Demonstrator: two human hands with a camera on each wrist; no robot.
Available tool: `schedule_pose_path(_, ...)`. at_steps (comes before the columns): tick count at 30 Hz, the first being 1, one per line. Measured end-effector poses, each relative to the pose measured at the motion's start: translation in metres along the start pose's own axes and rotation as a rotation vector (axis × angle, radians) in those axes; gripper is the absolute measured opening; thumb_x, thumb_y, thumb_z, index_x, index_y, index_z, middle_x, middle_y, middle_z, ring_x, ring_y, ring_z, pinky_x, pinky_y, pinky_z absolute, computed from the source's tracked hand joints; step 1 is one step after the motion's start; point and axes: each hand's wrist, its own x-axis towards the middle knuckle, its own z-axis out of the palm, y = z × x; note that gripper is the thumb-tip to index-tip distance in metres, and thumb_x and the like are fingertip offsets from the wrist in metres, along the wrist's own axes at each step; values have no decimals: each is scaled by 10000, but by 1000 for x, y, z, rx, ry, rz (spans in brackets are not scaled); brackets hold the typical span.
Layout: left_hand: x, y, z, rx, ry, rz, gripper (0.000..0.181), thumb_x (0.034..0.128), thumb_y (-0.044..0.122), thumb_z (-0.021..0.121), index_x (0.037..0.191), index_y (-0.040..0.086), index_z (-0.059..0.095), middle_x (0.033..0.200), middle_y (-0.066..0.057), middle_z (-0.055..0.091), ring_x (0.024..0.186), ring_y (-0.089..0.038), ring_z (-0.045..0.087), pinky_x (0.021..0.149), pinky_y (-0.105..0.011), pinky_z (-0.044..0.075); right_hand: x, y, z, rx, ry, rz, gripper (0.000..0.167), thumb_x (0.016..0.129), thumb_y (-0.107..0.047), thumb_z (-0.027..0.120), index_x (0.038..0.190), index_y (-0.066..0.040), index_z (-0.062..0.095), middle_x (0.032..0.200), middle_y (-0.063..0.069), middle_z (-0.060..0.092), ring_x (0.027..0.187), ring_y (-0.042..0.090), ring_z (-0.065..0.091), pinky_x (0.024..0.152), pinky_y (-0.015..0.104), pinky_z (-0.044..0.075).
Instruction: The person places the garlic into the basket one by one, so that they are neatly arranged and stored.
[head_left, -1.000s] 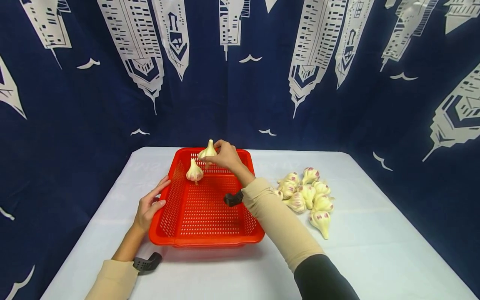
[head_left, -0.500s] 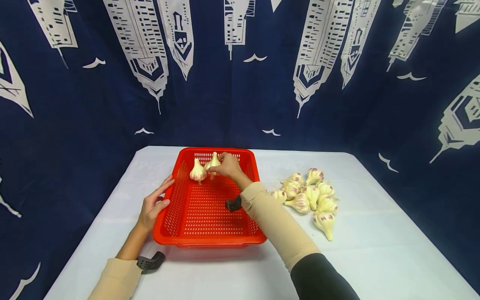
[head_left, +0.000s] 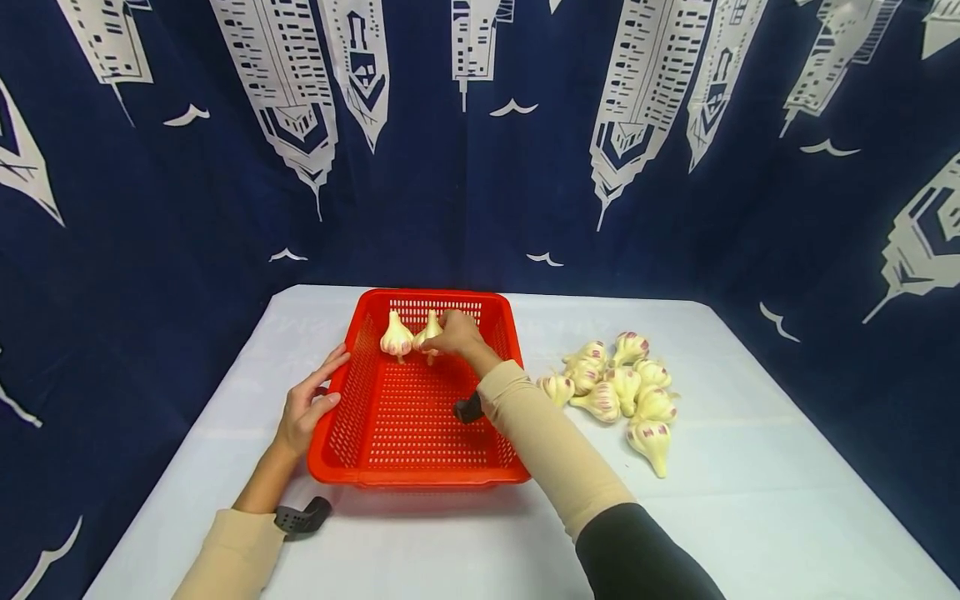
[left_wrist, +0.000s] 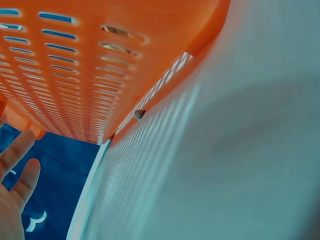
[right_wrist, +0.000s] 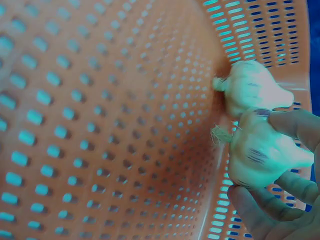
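In the head view a red perforated plastic basket (head_left: 420,477) sits on the white table. My right hand (head_left: 459,335) is inside its far end and pinches a garlic bulb (right_wrist: 260,152) between thumb and fingers, as the right wrist view shows. Beside that bulb, touching it, another garlic bulb (right_wrist: 250,89) stands against the basket's far wall, stem up in the head view. My left hand (head_left: 303,410) rests against the basket's left rim with its fingers fairly straight. The left wrist view shows fingertips (left_wrist: 22,145) at the rim and the basket's outer wall (left_wrist: 85,95).
A heap of several garlic bulbs (head_left: 618,383) lies on the table (head_left: 735,467) right of the basket. One garlic bulb (head_left: 649,443) points toward the near edge. A dark blue curtain (head_left: 465,200) with white building prints hangs behind the table.
My right hand has lowered the garlic bulb from above the basket's far rim down beside the other bulb, still gripping it. The left hand stays at the rim. The head view has shifted slightly.
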Motion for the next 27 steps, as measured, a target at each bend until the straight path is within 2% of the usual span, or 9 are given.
schedule_pose_path(5, 1, 0, -1, 3, -9, -7, 526, 817, 22, 490, 1324, -97, 562, 1449, -248, 466, 1150, -35, 549, 702, -196, 441, 0, 1, 3, -23, -63, 21, 392, 772, -221, 840, 1032, 10, 659, 866, 77, 659, 747, 172, 534, 665, 274, 463)
schedule_pose_path(10, 1, 1, -2, 29, -31, -9, 524, 827, 22, 486, 1332, -105, 544, 1455, -268, 451, 1207, -7, 511, 727, -201, 449, -1, 0, 6, -81, -92, 29, 421, 810, -229, 810, 1106, 24, 649, 920, 97, 678, 784, 187, 553, 731, 303, 493)
schedule_pose_path(15, 0, 1, -1, 31, -13, -12, 527, 810, 16, 494, 1319, -101, 562, 1444, -251, 472, 1179, -14, 533, 709, -206, 451, -1, 2, 7, -123, -94, 24, 394, 831, -281, 795, 1057, 12, 658, 863, 73, 658, 739, 173, 521, 673, 288, 464)
schedule_pose_path(22, 1, 4, 1, 23, -6, -18, 534, 816, 31, 495, 1332, -91, 558, 1455, -241, 463, 1168, -26, 540, 701, -219, 458, -2, -1, 6, -133, -69, 4, 360, 822, -261, 802, 1022, 9, 672, 801, 57, 650, 695, 165, 500, 620, 270, 432)
schedule_pose_path(27, 1, 2, 0, 5, -8, -8, 529, 819, 29, 487, 1331, -85, 562, 1444, -268, 463, 1152, -27, 542, 708, -207, 447, -3, -7, 5, -154, -30, 15, 281, 826, -256, 785, 899, -15, 661, 701, 38, 597, 641, 161, 475, 568, 276, 420)
